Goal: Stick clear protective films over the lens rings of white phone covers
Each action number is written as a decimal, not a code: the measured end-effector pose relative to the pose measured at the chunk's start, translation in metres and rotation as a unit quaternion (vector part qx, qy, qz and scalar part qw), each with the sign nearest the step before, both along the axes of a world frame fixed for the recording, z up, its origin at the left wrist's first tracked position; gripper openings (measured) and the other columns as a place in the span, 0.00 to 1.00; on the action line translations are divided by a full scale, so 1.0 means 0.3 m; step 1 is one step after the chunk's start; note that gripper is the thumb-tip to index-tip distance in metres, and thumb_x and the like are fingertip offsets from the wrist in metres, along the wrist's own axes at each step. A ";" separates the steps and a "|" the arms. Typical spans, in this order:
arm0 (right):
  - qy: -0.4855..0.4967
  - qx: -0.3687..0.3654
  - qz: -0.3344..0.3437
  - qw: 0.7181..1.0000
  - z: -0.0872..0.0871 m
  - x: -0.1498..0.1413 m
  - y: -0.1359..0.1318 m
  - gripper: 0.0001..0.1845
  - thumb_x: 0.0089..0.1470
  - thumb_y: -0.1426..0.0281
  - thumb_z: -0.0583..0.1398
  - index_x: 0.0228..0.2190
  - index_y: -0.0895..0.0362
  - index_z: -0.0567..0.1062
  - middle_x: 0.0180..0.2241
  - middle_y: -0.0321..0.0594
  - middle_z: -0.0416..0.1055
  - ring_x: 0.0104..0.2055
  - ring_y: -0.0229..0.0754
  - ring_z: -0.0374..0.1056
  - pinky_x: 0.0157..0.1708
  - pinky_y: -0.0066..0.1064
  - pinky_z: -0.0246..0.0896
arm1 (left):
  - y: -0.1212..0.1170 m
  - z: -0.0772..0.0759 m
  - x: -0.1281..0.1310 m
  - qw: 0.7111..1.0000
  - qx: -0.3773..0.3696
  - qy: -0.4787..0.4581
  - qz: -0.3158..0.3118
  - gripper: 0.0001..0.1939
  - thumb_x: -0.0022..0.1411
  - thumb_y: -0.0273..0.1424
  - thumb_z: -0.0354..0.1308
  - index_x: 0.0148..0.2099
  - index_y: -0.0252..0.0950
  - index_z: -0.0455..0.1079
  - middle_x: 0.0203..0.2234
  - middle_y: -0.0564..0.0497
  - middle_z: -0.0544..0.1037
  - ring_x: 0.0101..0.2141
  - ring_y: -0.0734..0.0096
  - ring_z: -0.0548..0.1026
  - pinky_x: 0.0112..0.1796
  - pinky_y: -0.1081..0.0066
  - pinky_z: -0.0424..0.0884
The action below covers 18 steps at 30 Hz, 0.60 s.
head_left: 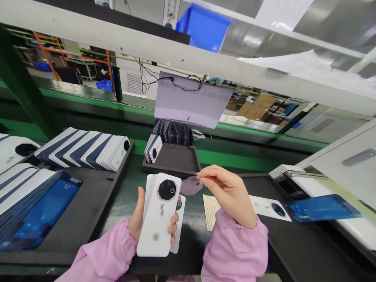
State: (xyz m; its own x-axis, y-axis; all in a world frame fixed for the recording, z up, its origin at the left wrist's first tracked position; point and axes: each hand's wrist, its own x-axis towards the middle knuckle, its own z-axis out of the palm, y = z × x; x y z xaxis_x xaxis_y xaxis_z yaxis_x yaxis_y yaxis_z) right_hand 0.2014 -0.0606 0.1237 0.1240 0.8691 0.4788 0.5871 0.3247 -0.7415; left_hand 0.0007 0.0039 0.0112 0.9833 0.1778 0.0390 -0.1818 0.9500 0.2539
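My left hand (136, 219) is wrapped round a small stack of white phone back covers; the top phone back cover (154, 223) faces up with its dark camera window at the upper end. Behind it, another white cover (178, 231) sticks out to the right past my fingertips. Just right of the stack, my right hand (227, 192) pinches a small translucent film (191, 186) between thumb and forefinger. The film hangs beside the camera window; whether it touches the cover I cannot tell. Under my right wrist lies a cream sheet of small dots (210, 209).
At left, a black tray (88, 207) carries rows of white covers and blue-filmed panels (47, 207). A smaller black tray (172, 170) stands behind my hands, below a hanging monitor (192, 100). To the right, a white cover (268, 206) and a blue-filmed panel (326, 207) lie near a white machine.
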 end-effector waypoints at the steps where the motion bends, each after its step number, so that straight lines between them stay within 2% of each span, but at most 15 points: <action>1: -0.004 0.000 -0.002 1.000 0.002 0.002 0.000 0.06 0.54 0.74 0.57 0.30 0.54 0.75 0.31 0.37 0.73 0.32 0.38 0.69 0.32 0.30 0.65 | 0.003 0.002 0.001 1.000 -0.008 0.002 -0.001 0.53 0.43 0.68 0.32 0.56 0.33 0.61 0.32 0.43 0.71 0.30 0.62 0.70 0.36 0.58 0.65; 5: -0.015 -0.001 -0.004 1.000 0.008 -0.003 0.000 0.06 0.53 0.74 0.57 0.31 0.55 0.75 0.31 0.37 0.74 0.32 0.38 0.69 0.32 0.29 0.66 | 0.001 0.002 0.001 1.000 -0.018 -0.014 0.012 0.52 0.42 0.67 0.40 0.57 0.32 0.60 0.32 0.43 0.71 0.29 0.63 0.69 0.34 0.57 0.67; 9: -0.012 -0.023 -0.020 0.999 0.003 -0.014 0.008 0.05 0.52 0.73 0.58 0.31 0.55 0.75 0.31 0.36 0.75 0.31 0.37 0.70 0.32 0.29 0.66 | -0.011 -0.002 0.005 1.000 -0.017 -0.016 0.011 0.45 0.48 0.58 0.50 0.58 0.31 0.57 0.31 0.45 0.71 0.27 0.66 0.69 0.33 0.59 0.68; 12: -0.005 -0.032 -0.030 0.999 -0.002 -0.018 0.018 0.04 0.51 0.73 0.59 0.31 0.55 0.75 0.30 0.36 0.75 0.30 0.38 0.71 0.33 0.30 0.67 | -0.020 -0.003 0.013 1.000 -0.020 -0.005 0.006 0.41 0.49 0.54 0.51 0.58 0.30 0.57 0.31 0.45 0.71 0.27 0.66 0.69 0.33 0.59 0.68; 18: -0.010 -0.034 -0.035 0.999 -0.004 -0.023 0.035 0.04 0.51 0.73 0.59 0.30 0.56 0.75 0.29 0.36 0.75 0.28 0.37 0.70 0.33 0.30 0.67 | -0.024 -0.004 0.022 1.000 -0.009 0.000 -0.002 0.38 0.49 0.51 0.51 0.56 0.32 0.58 0.30 0.46 0.71 0.26 0.66 0.69 0.32 0.59 0.68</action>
